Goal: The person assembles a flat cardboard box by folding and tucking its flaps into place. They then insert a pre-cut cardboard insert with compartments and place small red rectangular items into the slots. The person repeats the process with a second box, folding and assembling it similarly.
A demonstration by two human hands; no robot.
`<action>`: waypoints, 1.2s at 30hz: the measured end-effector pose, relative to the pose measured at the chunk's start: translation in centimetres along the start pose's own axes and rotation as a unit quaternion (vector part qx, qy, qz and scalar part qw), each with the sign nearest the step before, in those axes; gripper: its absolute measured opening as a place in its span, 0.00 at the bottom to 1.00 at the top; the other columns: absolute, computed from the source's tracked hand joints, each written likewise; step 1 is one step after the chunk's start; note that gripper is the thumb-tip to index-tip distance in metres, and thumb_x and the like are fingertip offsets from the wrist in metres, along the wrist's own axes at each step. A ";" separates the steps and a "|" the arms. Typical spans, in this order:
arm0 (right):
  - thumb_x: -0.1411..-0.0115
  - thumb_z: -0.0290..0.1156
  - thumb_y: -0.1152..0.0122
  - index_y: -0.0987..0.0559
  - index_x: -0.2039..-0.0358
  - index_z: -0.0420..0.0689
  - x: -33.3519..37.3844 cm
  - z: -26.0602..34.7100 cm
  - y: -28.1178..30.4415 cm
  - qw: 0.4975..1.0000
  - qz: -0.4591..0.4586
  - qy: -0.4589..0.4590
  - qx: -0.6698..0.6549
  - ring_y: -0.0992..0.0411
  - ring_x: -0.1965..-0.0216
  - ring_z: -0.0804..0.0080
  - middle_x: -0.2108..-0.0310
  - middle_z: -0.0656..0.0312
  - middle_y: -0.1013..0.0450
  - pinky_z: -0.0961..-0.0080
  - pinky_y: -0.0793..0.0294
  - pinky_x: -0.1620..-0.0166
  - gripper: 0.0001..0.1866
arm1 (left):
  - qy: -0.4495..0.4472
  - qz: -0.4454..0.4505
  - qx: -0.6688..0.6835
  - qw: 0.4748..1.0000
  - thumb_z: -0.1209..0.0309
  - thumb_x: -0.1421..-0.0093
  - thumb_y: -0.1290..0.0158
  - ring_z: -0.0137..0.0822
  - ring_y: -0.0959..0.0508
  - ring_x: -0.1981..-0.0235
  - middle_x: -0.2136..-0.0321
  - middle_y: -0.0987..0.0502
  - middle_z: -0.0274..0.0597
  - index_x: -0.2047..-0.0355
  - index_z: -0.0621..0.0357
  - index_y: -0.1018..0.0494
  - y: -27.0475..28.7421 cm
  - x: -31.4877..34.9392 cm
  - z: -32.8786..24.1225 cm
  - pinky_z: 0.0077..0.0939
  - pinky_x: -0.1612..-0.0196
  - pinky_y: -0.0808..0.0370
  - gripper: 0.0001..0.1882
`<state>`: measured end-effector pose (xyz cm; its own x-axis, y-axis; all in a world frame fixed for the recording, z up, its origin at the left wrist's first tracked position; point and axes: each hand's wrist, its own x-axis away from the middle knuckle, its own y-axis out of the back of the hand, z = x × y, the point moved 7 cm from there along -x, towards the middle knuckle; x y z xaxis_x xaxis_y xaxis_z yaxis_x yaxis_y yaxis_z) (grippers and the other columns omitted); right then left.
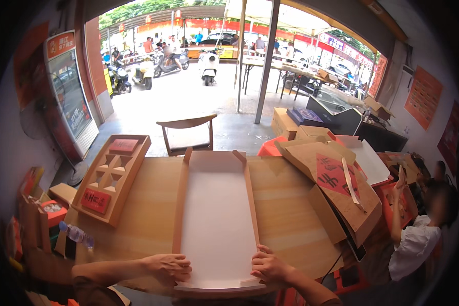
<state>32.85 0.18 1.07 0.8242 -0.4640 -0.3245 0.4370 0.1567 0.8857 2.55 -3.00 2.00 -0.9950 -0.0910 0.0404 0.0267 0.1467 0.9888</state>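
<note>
A long, shallow cardboard box (217, 204) with a white inside and brown side walls lies in front of me, its near end close to me. Small flaps stand up at its far corners. My left hand (171, 267) has its fingers curled over the left wall near the close corner. On the opposite wall, my right hand (268, 264) is closed round the edge at about the same height. To the left lies a brown cardboard tray (118, 204) with cut-out compartments and two red packs, one at each end.
The wooden table (153, 204) carries stacked brown cartons (367, 214) with a red label at right. A clear plastic bottle (76, 234) is at the left edge. Beyond stands a wooden chair (188, 132). A person in white (415, 245) sits at the right, handling a red box.
</note>
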 end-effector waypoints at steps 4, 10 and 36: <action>0.25 0.43 0.41 0.22 0.74 0.50 0.8 -0.3 0.2 1.000 0.008 -0.003 -0.016 0.23 0.52 0.66 0.68 0.66 0.25 0.47 0.40 0.25 0.19 | 0.025 0.056 0.044 0.997 0.57 0.41 0.40 0.38 0.26 0.55 0.62 0.25 0.36 0.62 0.49 0.26 -1.3 -0.7 -0.1 0.35 0.50 0.28 0.13; 0.28 0.41 0.37 0.21 0.75 0.51 0.9 -0.2 -0.3 1.000 0.007 0.001 0.002 0.22 0.55 0.66 0.70 0.66 0.24 0.49 0.37 0.26 0.17 | -0.012 0.076 0.080 0.994 0.50 0.39 0.42 0.42 0.23 0.55 0.63 0.25 0.38 0.60 0.52 0.29 -2.2 -0.3 0.0 0.40 0.54 0.27 0.20; 0.32 0.38 0.33 0.20 0.77 0.51 0.7 -0.1 0.0 1.000 -0.005 0.001 0.003 0.22 0.56 0.67 0.70 0.69 0.22 0.51 0.38 0.26 0.15 | -0.013 -0.149 0.129 0.980 0.32 0.27 0.58 0.46 0.31 0.66 0.72 0.33 0.41 0.73 0.51 0.35 -3.0 1.5 0.0 0.41 0.60 0.31 0.35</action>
<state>33.47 -0.06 0.77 0.8212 -0.4631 -0.3334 0.4420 0.1468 0.8849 1.01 -3.62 -0.88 -0.9574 -0.1421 -0.2515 -0.2868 0.3626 0.8867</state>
